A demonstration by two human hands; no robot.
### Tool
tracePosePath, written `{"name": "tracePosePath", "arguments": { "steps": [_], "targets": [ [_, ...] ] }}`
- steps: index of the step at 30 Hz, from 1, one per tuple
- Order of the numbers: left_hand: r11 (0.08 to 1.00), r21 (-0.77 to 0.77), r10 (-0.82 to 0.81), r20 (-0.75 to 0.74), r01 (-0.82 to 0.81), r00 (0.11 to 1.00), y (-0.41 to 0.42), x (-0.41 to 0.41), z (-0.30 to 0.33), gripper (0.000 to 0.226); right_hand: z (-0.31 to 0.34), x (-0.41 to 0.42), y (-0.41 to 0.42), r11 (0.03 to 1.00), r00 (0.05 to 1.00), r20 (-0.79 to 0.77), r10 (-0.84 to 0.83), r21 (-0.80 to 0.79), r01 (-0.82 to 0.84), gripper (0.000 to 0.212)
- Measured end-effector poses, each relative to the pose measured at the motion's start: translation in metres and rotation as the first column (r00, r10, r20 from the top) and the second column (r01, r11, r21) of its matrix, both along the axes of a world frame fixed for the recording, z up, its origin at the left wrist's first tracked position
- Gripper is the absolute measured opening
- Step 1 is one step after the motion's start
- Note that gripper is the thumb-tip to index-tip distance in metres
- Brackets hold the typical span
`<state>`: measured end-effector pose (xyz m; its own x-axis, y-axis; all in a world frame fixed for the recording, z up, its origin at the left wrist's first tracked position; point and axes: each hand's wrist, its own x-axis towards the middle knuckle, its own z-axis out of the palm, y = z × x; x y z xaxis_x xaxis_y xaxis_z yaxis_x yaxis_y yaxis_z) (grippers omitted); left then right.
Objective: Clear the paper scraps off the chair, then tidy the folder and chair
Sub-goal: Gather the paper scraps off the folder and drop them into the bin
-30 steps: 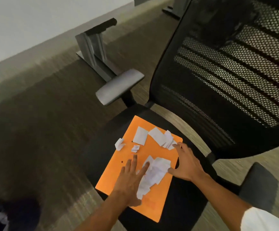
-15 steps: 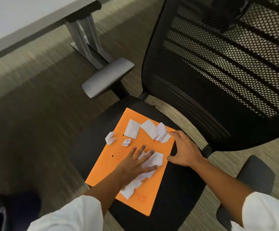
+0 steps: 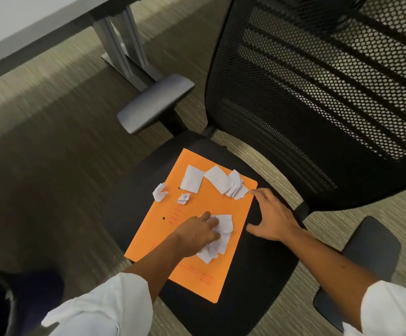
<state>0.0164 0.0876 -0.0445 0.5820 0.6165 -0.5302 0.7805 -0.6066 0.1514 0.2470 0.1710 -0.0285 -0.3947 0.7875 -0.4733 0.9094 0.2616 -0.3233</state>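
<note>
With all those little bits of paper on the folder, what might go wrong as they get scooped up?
The left hand is bunching the nearest pile of white paper scraps, so loose pieces could slip out and fall on the floor. The small curled scrap sits at the edge of the orange folder and could be knocked off the black chair seat. The right hand only rests beside the folder, so the folder might slide.

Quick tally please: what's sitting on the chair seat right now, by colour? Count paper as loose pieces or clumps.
Orange: 1, the folder on the chair seat.
White: 5 paper groups: flat scrap, small curled scrap, tiny scrap, far pile, and the bunch under the left hand; pieces within piles can't be counted.
Total: 6.
</note>
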Motion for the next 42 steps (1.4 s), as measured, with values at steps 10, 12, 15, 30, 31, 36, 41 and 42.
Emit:
{"name": "tracePosePath", "arguments": {
  "steps": [10, 12, 15, 30, 31, 36, 41, 42],
  "targets": [
    [0.972, 0.048, 0.220, 0.155, -0.230, 0.963, -0.012, 0.002, -0.013, 0.030, -0.007, -0.006, -0.008, 1.000, 1.000, -0.030, 0.008, 0.002, -0.008, 0.098],
    [0.927, 0.002, 0.365, 0.222, -0.374, 0.904, -0.013, 0.002, -0.019, 0.032, -0.009, -0.008, -0.009, 1.000, 1.000, -0.028, 0.011, -0.007, -0.011, 0.098],
    [0.822, -0.081, 0.562, 0.278, -0.564, 0.779, -0.012, -0.001, -0.020, 0.032, -0.010, -0.015, -0.008, 1.000, 1.000, -0.017, 0.020, 0.001, -0.020, 0.094],
    [0.591, -0.076, 0.756, 0.400, -0.803, 0.518, -0.017, -0.070, 0.014, 0.019, -0.021, -0.103, 0.030, 0.996, 0.992, 0.099, -0.084, 0.023, 0.082, 0.105],
    [0.578, -0.076, 0.761, 0.410, -0.812, 0.503, -0.021, -0.073, 0.015, 0.020, -0.024, -0.112, 0.029, 0.995, 0.989, 0.109, -0.101, 0.015, 0.100, 0.105],
    [0.546, -0.097, 0.780, 0.420, -0.832, 0.463, -0.036, -0.079, 0.011, 0.023, -0.034, -0.154, 0.020, 0.989, 0.978, 0.148, -0.148, -0.002, 0.150, 0.092],
    [0.533, -0.110, 0.781, 0.446, -0.839, 0.438, -0.043, -0.078, 0.012, 0.023, -0.034, -0.184, 0.006, 0.997, 0.986, 0.143, -0.081, 0.009, 0.081, 0.093],
    [0.524, -0.112, 0.786, 0.446, -0.844, 0.428, -0.045, -0.079, 0.012, 0.022, -0.033, -0.190, 0.004, 0.998, 0.986, 0.152, -0.064, 0.001, 0.065, 0.097]
  ]
}}
